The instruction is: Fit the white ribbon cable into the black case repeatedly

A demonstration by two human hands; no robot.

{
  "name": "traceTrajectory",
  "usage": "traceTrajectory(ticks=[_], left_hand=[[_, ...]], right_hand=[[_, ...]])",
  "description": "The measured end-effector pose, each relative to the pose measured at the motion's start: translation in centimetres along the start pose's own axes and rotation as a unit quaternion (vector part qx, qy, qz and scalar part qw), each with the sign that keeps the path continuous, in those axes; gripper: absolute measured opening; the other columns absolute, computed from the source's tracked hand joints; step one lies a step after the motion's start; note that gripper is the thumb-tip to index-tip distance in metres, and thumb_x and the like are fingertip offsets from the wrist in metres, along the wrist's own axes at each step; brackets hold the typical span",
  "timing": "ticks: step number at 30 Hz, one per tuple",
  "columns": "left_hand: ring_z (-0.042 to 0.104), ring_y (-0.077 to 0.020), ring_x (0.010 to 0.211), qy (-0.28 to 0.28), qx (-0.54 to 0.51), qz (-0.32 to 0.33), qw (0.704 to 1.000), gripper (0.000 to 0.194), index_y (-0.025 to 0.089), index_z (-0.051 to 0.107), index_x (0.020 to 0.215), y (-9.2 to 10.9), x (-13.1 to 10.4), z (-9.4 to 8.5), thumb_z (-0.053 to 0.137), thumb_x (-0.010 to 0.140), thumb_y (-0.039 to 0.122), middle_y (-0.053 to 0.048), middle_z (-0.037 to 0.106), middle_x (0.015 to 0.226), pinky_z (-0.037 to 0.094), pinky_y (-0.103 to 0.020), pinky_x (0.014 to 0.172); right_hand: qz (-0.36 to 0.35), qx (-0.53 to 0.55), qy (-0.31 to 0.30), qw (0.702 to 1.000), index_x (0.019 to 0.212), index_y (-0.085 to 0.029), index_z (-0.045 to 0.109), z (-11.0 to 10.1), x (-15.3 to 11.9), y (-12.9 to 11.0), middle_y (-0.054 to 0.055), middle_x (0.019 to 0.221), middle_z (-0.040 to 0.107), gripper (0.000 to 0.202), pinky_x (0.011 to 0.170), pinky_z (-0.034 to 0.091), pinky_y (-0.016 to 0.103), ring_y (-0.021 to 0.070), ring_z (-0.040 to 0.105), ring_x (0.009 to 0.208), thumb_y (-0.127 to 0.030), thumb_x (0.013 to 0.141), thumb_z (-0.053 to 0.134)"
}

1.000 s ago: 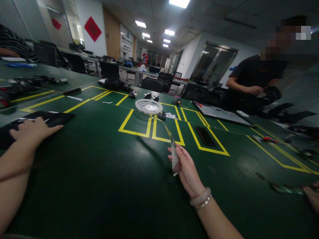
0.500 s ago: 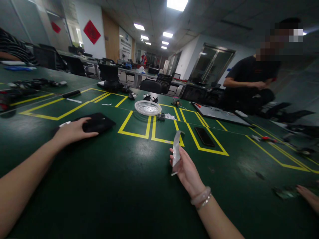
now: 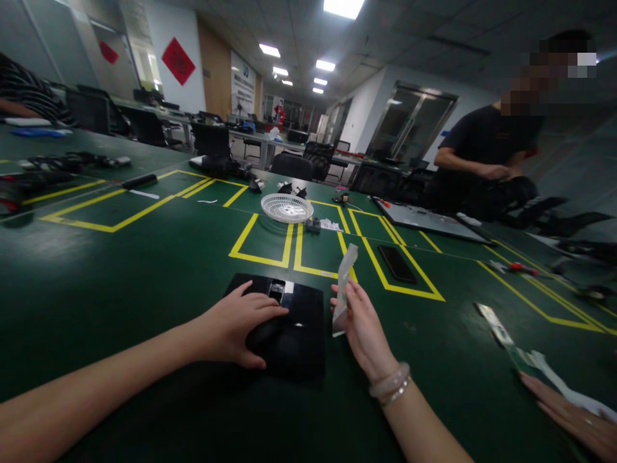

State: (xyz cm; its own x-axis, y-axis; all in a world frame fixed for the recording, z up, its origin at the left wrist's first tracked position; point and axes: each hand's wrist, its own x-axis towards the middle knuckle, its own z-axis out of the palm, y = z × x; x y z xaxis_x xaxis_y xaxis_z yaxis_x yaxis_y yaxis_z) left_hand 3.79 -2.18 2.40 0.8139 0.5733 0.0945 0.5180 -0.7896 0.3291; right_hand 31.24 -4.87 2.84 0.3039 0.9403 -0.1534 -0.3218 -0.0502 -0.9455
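Observation:
A flat black object (image 3: 299,347) with a small glossy window near its top edge lies on the green table in front of me. My left hand (image 3: 245,321) rests on its left part, fingers spread. Just to the right, my right hand (image 3: 359,318) is raised over the table with its palm turned up and inward. Its fingers are closed on a crumpled whitish strip (image 3: 344,283), which stands up from them. A bracelet and a thin bangle circle the right wrist.
Beyond my hands are a white round basket (image 3: 286,209), a dark phone (image 3: 396,263) and yellow tape outlines. At the lower right, another person's hand (image 3: 569,402) holds a green and white item. A person in black (image 3: 489,148) is at the back right.
My left hand and the black object have moved right, from the left side to the centre. My right hand has barely moved. The other person's hand has come further in, with its item raised.

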Motion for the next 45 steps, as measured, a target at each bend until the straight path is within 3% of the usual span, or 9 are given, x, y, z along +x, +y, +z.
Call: traceTrajectory(ticks=[5,9,15,18,21,30,35,41,45], left_hand=[[0.047,-0.0336,0.136,0.005,0.037,-0.02,0.999,0.088,0.029,0.043,0.148,-1.0,0.2,0.9,0.077,0.073,0.059,-0.01,0.05,0.148,0.019,-0.066,0.116],[0.045,-0.0356,0.136,0.064,0.101,0.036,0.992,0.086,0.026,0.049,0.144,-1.3,0.0,1.1,0.076,0.072,0.064,-0.013,0.047,0.15,0.027,-0.06,0.115],[0.059,-0.0235,0.117,0.248,0.175,0.133,0.943,0.03,0.027,0.064,0.122,-0.9,-0.8,0.1,0.059,0.093,0.03,-0.007,0.065,0.127,0.041,-0.043,0.106],[0.062,-0.0218,0.107,0.203,0.171,0.146,0.953,0.02,0.026,0.068,0.111,-0.9,-0.7,-0.1,0.059,0.093,0.026,-0.004,0.069,0.116,0.044,-0.041,0.1],[0.064,-0.0192,0.094,0.098,0.135,0.156,0.974,0.014,0.023,0.07,0.102,-0.9,-0.2,0.2,0.06,0.092,0.023,-0.004,0.07,0.106,0.048,-0.035,0.089],[0.065,-0.0194,0.09,0.058,0.121,0.148,0.98,0.022,0.022,0.071,0.109,-0.5,0.1,0.4,0.064,0.089,0.019,-0.005,0.069,0.105,0.048,-0.033,0.079],[0.063,-0.0232,0.103,0.049,0.111,0.129,0.984,0.023,0.024,0.07,0.112,-0.4,0.2,0.6,0.066,0.089,0.028,-0.006,0.067,0.116,0.047,-0.038,0.091],[0.049,-0.0355,0.13,0.049,0.119,0.037,0.991,0.086,0.022,0.051,0.142,-1.1,-0.2,0.7,0.072,0.072,0.069,-0.014,0.05,0.146,0.037,-0.049,0.108],[0.049,-0.0346,0.132,0.029,0.114,0.016,0.993,0.096,0.021,0.044,0.148,-1.5,-0.2,0.7,0.069,0.071,0.073,-0.015,0.051,0.146,0.032,-0.049,0.113]], right_hand=[[-0.088,-0.081,-0.028,0.992,0.128,-0.026,0.061,0.0,-0.2,0.4,0.004,0.113,0.069,0.057,0.08,0.056,0.031,0.0168,0.067,0.086,-0.051,0.08,0.075],[-0.194,-0.233,-0.091,0.949,0.129,-0.027,0.063,-0.2,-0.5,0.5,0.005,0.115,0.066,0.046,0.08,0.055,0.034,0.0187,0.064,0.088,-0.048,0.088,0.067],[-0.339,-0.473,-0.256,0.772,0.123,-0.028,0.065,0.0,-1.6,-0.3,0.007,0.12,0.067,0.029,0.096,0.047,0.043,0.0234,0.062,0.11,-0.029,0.095,0.061],[-0.36,-0.576,-0.319,0.66,0.116,-0.03,0.067,0.0,-2.1,-0.2,0.003,0.119,0.07,0.025,0.104,0.04,0.047,0.021,0.064,0.109,-0.021,0.094,0.062],[-0.37,-0.618,-0.337,0.606,0.112,-0.03,0.068,-0.1,-2.3,0.1,0.001,0.119,0.07,0.024,0.111,0.033,0.052,0.0195,0.064,0.109,-0.016,0.095,0.059],[-0.361,-0.637,-0.331,0.595,0.113,-0.031,0.069,0.4,-2.7,0.0,0.002,0.115,0.07,0.023,0.113,0.031,0.054,0.0213,0.062,0.108,-0.022,0.093,0.064],[-0.374,-0.648,-0.318,0.583,0.118,-0.031,0.067,0.8,-3.2,0.1,0.004,0.115,0.068,0.026,0.112,0.033,0.055,0.0234,0.061,0.11,-0.024,0.094,0.062],[-0.388,-0.649,-0.311,0.576,0.116,-0.031,0.068,0.9,-3.2,0.2,0.004,0.12,0.067,0.023,0.115,0.031,0.055,0.0239,0.059,0.115,-0.027,0.094,0.062],[-0.39,-0.637,-0.304,0.591,0.122,-0.03,0.065,0.7,-3.0,-0.1,0.005,0.124,0.066,0.028,0.116,0.029,0.056,0.0241,0.059,0.116,-0.026,0.094,0.063]])
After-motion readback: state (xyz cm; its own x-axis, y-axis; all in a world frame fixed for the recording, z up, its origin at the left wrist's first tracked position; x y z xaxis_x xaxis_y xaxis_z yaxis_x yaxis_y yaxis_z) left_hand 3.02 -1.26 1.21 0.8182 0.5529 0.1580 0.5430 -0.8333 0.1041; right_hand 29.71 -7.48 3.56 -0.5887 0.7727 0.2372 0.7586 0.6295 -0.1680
